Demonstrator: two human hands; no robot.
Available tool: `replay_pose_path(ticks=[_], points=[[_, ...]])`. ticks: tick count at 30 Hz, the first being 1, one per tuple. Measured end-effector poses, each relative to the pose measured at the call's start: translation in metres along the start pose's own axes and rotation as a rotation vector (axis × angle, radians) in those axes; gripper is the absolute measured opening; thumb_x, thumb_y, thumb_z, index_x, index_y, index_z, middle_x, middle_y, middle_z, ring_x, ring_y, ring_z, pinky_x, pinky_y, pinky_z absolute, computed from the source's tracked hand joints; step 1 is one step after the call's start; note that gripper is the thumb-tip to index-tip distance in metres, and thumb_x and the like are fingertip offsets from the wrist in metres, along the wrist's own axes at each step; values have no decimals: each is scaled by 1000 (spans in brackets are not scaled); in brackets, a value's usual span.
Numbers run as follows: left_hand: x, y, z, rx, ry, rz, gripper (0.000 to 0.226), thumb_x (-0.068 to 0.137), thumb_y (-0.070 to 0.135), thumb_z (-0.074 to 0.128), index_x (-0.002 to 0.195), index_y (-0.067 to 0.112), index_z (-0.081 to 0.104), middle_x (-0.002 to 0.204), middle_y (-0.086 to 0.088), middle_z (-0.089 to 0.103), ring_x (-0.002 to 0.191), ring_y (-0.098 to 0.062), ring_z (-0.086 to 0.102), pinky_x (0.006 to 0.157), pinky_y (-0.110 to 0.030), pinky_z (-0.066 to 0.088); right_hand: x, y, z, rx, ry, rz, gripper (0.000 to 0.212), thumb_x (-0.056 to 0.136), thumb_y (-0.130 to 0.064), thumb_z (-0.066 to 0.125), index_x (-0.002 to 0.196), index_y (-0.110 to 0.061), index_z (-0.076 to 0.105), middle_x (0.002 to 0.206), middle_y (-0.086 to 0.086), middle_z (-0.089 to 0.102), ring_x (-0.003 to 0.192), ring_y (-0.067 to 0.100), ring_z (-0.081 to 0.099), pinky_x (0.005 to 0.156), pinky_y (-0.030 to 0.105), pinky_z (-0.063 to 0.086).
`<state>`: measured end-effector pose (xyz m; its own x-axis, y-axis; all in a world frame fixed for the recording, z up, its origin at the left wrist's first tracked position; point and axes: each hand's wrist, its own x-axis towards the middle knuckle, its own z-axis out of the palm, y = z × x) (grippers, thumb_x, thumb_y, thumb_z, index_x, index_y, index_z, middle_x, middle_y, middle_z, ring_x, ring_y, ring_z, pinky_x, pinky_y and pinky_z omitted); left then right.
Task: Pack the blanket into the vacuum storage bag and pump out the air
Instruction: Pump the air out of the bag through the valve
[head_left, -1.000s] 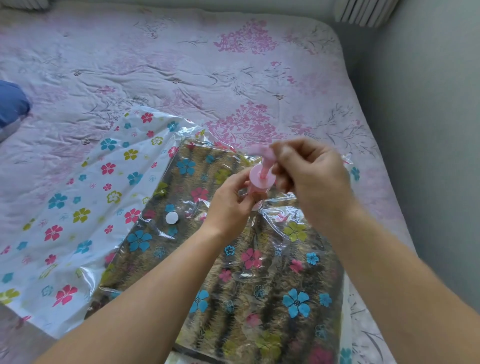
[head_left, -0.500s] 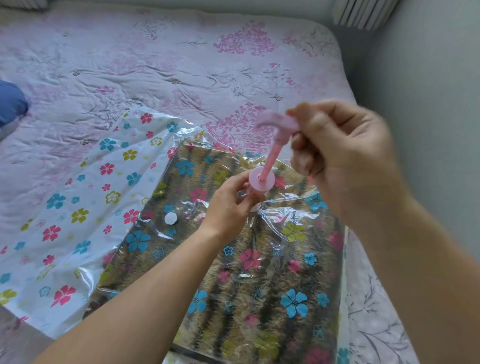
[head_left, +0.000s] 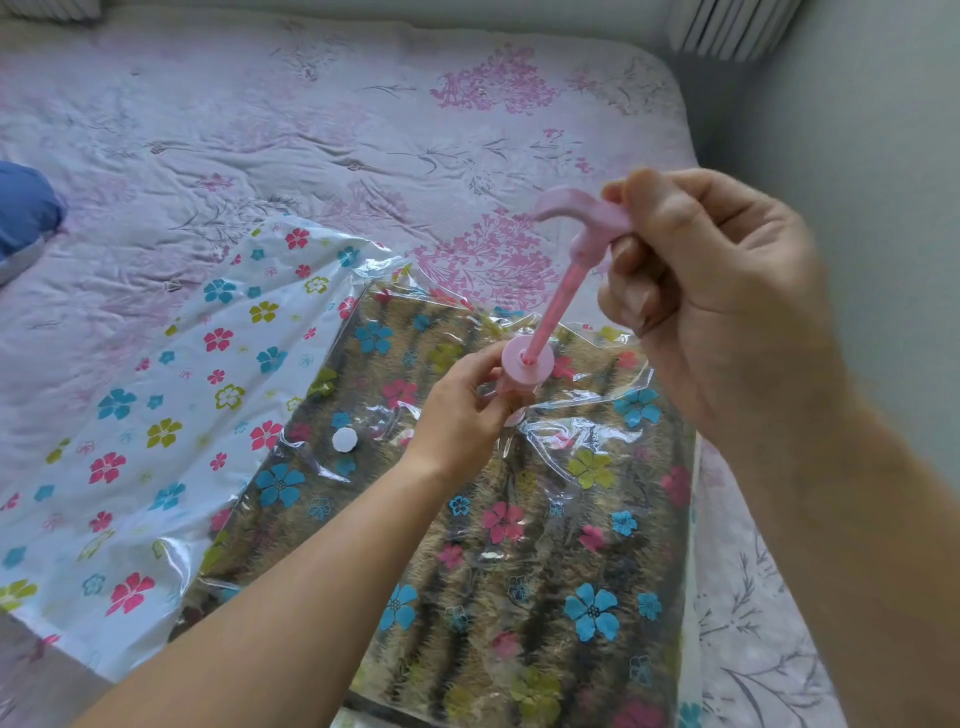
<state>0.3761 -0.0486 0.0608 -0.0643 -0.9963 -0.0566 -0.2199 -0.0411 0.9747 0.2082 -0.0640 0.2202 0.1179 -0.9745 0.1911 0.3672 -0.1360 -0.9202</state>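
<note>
A clear vacuum storage bag (head_left: 171, 405) printed with coloured flowers lies on the bed. Inside its right half is a folded brown striped blanket (head_left: 524, 577). A pink hand pump (head_left: 527, 364) stands on the bag over the blanket. My left hand (head_left: 462, 410) grips the pump's barrel just under its round top. My right hand (head_left: 711, 296) holds the T-shaped handle (head_left: 576, 213), which is drawn well up, showing the thin pink rod (head_left: 553, 301). A small white cap (head_left: 344, 440) lies on the bag to the left of my left hand.
The bed is covered by a pale quilt with pink flower prints (head_left: 363, 130). A blue pillow (head_left: 23, 213) shows at the left edge. A grey wall (head_left: 872, 156) runs along the bed's right side, with a white radiator (head_left: 732, 26) at the top.
My right hand has pulled the pump handle up and to the right, from down against the barrel to full rod length. My left hand has stayed on the barrel.
</note>
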Motion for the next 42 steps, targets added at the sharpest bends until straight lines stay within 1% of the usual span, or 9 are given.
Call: replay_pose_path(ticks=[9,16,18,21,24,26,33,35,42], points=[[-1,2,0,-19,1,-10,32,98,14,71,128,23,70,129,-3,68,122,-11,64,95,-32,60,-20,79,-12,-364,150,385,19,98,-13,64,80,-7,69,62,2,66,46,10,52,47,23,45],[-1,1,-1,-6,-5,7,43,98,18,72,136,37,66,135,9,67,122,-1,63,91,-13,54,-1,0,5,-43,-36,3,15,90,-19,73,80,-9,74,61,5,65,41,13,50,45,22,41],[0,1,-1,-4,-7,7,43,97,17,71,135,37,66,135,9,67,122,-2,63,92,-15,55,-2,3,6,-8,-40,-16,15,92,-19,72,81,-10,74,62,7,65,42,13,50,45,22,41],[-1,1,-1,-31,-6,5,40,98,16,72,135,30,67,133,3,68,122,-7,64,94,-23,58,-13,45,-1,-154,68,149,17,96,-13,68,79,-11,72,62,5,65,45,13,51,45,23,44],[-2,-1,-1,-8,-3,-1,31,99,19,70,130,25,69,132,0,67,122,-8,64,92,-22,59,-24,79,-10,-302,161,371,18,98,-11,64,81,-9,69,60,1,64,45,11,50,46,23,44],[-2,-1,0,3,4,1,30,100,18,69,129,23,70,131,-1,68,121,-8,64,89,-20,59,-24,80,-12,-329,162,403,20,98,-11,64,79,-9,68,60,2,64,44,11,50,45,22,44],[-3,0,-1,-7,1,16,41,98,16,70,135,34,67,133,5,68,120,-3,64,90,-15,55,-4,1,5,-75,-52,7,15,92,-18,72,80,-10,75,61,5,65,42,12,50,45,22,40],[-3,2,-1,-7,1,16,41,98,16,71,134,35,67,133,6,68,120,-2,64,88,-12,54,-1,-2,4,-19,-66,-18,14,91,-20,72,82,-11,75,61,5,64,42,13,49,46,22,40],[-2,1,0,-12,5,10,28,98,16,71,126,21,72,127,-3,70,120,-8,66,83,-12,54,-25,81,-13,-316,153,390,18,98,-11,63,82,-7,69,60,1,63,44,11,50,45,22,45]])
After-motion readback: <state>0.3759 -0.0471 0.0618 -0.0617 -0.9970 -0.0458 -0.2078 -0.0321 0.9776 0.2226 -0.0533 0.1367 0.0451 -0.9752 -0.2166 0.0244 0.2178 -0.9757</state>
